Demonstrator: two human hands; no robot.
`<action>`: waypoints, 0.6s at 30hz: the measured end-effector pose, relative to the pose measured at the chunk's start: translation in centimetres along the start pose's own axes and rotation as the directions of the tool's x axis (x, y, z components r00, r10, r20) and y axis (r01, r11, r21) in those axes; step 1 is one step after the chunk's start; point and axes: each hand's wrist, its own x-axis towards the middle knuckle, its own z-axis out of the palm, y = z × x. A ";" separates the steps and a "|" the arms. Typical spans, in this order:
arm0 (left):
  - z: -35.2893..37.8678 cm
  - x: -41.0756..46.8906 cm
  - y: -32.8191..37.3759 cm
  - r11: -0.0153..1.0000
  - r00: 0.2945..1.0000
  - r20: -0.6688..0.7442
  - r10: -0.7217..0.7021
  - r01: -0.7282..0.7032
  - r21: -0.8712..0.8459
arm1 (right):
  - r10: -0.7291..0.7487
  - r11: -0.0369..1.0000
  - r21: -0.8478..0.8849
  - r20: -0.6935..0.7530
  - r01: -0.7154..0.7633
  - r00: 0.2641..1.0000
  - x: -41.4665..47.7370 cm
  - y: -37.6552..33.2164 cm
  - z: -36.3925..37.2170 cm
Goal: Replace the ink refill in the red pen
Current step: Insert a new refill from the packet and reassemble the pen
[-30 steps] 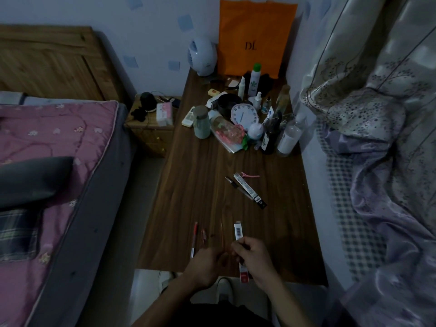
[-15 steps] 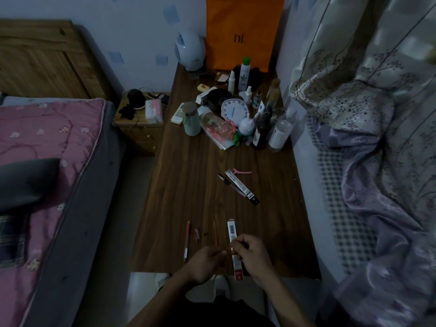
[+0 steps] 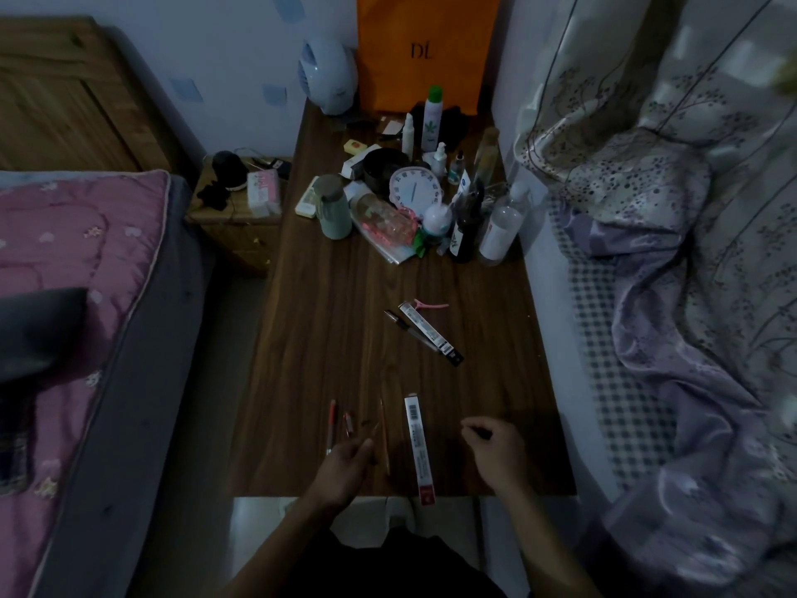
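The red pen barrel point(image 3: 331, 425) lies on the wooden table point(image 3: 327, 330) near the front edge, with a small pen part point(image 3: 348, 425) beside it. A thin refill point(image 3: 385, 442) lies on the table just right of my left hand. My left hand point(image 3: 347, 466) pinches another thin refill point(image 3: 374, 430) that sticks up from its fingertips. A long refill packet point(image 3: 417, 446) lies between my hands. My right hand point(image 3: 494, 446) hovers to the right with curled fingers pinching a small dark piece point(image 3: 480, 432); the dim light hides what it is.
A second packet point(image 3: 431, 334), a dark pen point(image 3: 403, 326) and a pink clip point(image 3: 431, 304) lie mid-table. Bottles, a white clock point(image 3: 416, 189) and an orange bag point(image 3: 425, 49) crowd the far end. A bed point(image 3: 77, 295) stands left, bedding point(image 3: 690, 295) right.
My hands were together over the packet's near end; now the right hand has pulled away to the right and the left has shifted left with the refill.
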 end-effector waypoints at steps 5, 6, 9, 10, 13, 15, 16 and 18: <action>0.7 0.3 -0.1 0.995 0.997 0.004 -0.074 0.075 -0.073 | -0.044 0.988 -0.151 -0.052 0.036 0.998 0.9 1.4 0.3; 0.9 0.4 -0.2 0.993 0.996 0.015 -0.085 0.086 -0.077 | -0.045 0.983 -0.180 -0.053 0.034 0.998 1.1 1.6 0.4; 1.2 0.6 -0.4 0.993 0.994 0.010 -0.105 0.106 -0.056 | -0.050 0.962 -0.271 -0.064 0.031 0.997 1.8 2.4 0.9; 1.4 0.7 -0.4 0.993 0.994 0.008 -0.108 0.108 -0.046 | -0.054 0.954 -0.298 -0.064 0.033 0.996 2.0 2.5 1.0; 1.7 1.0 -0.6 0.996 0.996 -0.015 -0.087 0.087 0.015 | -0.055 0.934 -0.355 -0.034 0.040 0.998 2.4 2.6 1.6; 1.8 1.1 -0.8 0.997 0.997 -0.020 -0.077 0.077 0.021 | -0.063 0.921 -0.386 -0.018 0.051 0.998 2.6 2.6 2.0; 1.9 1.2 -0.8 0.997 0.997 -0.025 -0.076 0.077 0.025 | -0.065 0.917 -0.394 -0.014 0.054 0.998 2.7 2.6 2.2; 2.2 1.4 -0.8 0.996 0.996 -0.027 -0.081 0.082 0.022 | -0.068 0.908 -0.414 -0.008 0.059 0.998 2.9 2.7 2.5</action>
